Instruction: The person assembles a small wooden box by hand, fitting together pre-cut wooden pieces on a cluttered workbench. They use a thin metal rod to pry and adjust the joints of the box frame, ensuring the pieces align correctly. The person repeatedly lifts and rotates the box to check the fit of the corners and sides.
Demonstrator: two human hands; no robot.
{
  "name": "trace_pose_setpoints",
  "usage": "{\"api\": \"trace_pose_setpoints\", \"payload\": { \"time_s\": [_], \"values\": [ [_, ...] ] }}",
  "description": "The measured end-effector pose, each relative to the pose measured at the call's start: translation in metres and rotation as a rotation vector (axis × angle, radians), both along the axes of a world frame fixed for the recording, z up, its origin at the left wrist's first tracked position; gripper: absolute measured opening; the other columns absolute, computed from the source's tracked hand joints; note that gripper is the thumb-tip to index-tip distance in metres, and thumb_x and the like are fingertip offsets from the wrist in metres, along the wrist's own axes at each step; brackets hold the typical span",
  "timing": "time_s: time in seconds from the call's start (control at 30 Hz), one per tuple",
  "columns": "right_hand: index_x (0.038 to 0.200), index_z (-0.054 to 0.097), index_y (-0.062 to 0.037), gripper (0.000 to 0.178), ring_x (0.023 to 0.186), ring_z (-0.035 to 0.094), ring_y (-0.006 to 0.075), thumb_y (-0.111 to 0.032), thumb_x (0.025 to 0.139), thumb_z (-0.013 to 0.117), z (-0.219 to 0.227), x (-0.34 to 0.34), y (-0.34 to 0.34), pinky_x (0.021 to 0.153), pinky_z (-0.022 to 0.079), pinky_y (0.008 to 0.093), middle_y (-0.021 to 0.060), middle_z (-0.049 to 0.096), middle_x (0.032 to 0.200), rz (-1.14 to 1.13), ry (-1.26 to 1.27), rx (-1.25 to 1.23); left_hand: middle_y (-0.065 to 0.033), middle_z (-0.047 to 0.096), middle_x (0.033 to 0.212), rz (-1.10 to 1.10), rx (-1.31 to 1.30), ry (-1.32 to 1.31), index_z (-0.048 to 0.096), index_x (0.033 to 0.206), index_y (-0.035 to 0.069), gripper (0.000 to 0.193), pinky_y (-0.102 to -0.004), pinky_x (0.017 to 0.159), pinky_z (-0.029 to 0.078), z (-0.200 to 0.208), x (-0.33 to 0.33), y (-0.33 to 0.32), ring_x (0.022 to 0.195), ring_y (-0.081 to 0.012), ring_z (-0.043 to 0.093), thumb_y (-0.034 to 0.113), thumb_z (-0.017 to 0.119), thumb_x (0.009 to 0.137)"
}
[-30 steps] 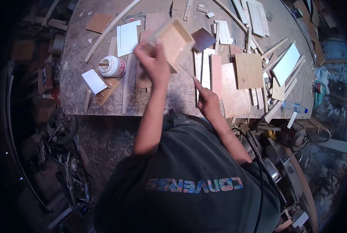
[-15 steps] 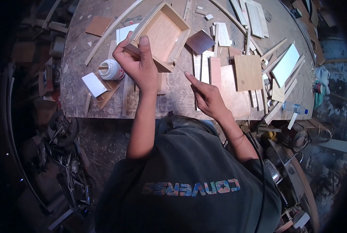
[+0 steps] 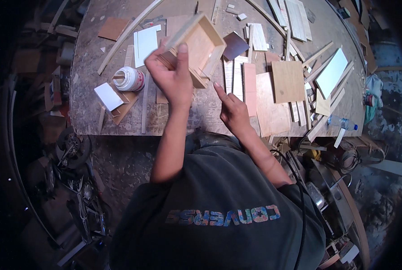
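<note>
Since earlier frame, wooden box (image 3: 200, 47) lifted higher, tilted, open side toward right hand (image 3: 231, 110). Left hand (image 3: 171, 76) clamps box's near-left edge; right hand empty, forefinger extended, just below-right of box.

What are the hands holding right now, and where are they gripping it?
The left hand holds a small open wooden box by its lower left corner, lifted above the workbench. The right hand holds nothing, index finger pointing toward the box.

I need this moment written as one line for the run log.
left hand: holds small open wooden box tilted above workbench | right hand: empty, index finger raised near box | glue bottle: left of hands
</note>
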State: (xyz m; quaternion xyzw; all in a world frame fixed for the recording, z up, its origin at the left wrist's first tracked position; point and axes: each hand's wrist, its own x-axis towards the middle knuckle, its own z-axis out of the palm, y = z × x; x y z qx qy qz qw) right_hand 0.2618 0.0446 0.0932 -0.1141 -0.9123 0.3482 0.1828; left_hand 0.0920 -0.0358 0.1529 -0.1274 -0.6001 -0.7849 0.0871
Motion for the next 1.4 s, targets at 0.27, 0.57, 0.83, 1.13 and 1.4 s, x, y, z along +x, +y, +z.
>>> {"api": "trace_pose_setpoints", "payload": {
  "time_s": [0.27, 0.57, 0.83, 1.13, 1.4],
  "values": [
    [0.154, 0.043, -0.0293, 0.093, 0.066, 0.059, 0.0324, 0.009, 0.071, 0.060, -0.042, 0.048, 0.020, 0.064, 0.050, 0.0450, 0.0128, 0.054, 0.076, 0.079, -0.167, -0.147, -0.0202, 0.056, 0.125, -0.011, -0.218, -0.147, 0.046, 0.120, -0.003, 0.053, -0.0375, 0.099, 0.048, -0.058, 0.031, 0.007, 0.115, -0.0252, 0.057, 0.026, 0.080, 0.090],
    [0.153, 0.045, -0.0191, 0.079, 0.071, 0.061, 0.0397, 0.010, 0.080, 0.051, -0.100, 0.160, 0.037, 0.071, 0.050, 0.0457, 0.0226, 0.058, 0.075, 0.039, -0.453, -0.311, -0.0176, 0.053, 0.113, 0.235, -0.147, -0.159, 0.039, 0.127, -0.005, 0.064, -0.0338, 0.086, 0.056, -0.025, -0.053, -0.041, 0.103, -0.0228, 0.061, 0.037, 0.074, 0.094],
    [0.144, 0.055, -0.0105, 0.050, 0.075, 0.065, 0.0309, 0.003, 0.096, 0.053, 0.000, 0.061, 0.015, 0.075, 0.053, 0.0352, 0.0206, 0.066, 0.090, 0.010, 0.004, -0.362, -0.0236, 0.061, 0.117, 0.178, -0.035, 0.049, 0.039, 0.122, -0.004, 0.052, -0.0367, 0.099, 0.052, 0.035, -0.036, -0.030, 0.110, -0.0248, 0.063, 0.016, 0.076, 0.093],
    [0.140, 0.059, -0.0099, 0.044, 0.106, 0.070, 0.0373, 0.000, 0.097, 0.053, 0.070, 0.014, 0.014, 0.090, 0.055, 0.0378, 0.0207, 0.068, 0.123, 0.238, 0.019, -0.521, -0.0305, 0.053, 0.136, 0.000, 0.009, 0.079, 0.039, 0.123, -0.001, 0.043, -0.0377, 0.107, 0.046, 0.046, 0.000, -0.027, 0.122, -0.0269, 0.058, 0.012, 0.071, 0.096],
    [0.140, 0.058, -0.0109, 0.040, 0.105, 0.071, 0.0363, -0.004, 0.101, 0.050, 0.080, 0.004, 0.006, 0.091, 0.054, 0.0354, 0.0219, 0.069, 0.122, 0.137, -0.047, -0.686, -0.0303, 0.054, 0.136, -0.034, 0.023, 0.094, 0.040, 0.122, 0.000, 0.040, -0.0371, 0.106, 0.045, 0.046, 0.007, -0.022, 0.121, -0.0252, 0.058, 0.012, 0.069, 0.097]
  ]
}}
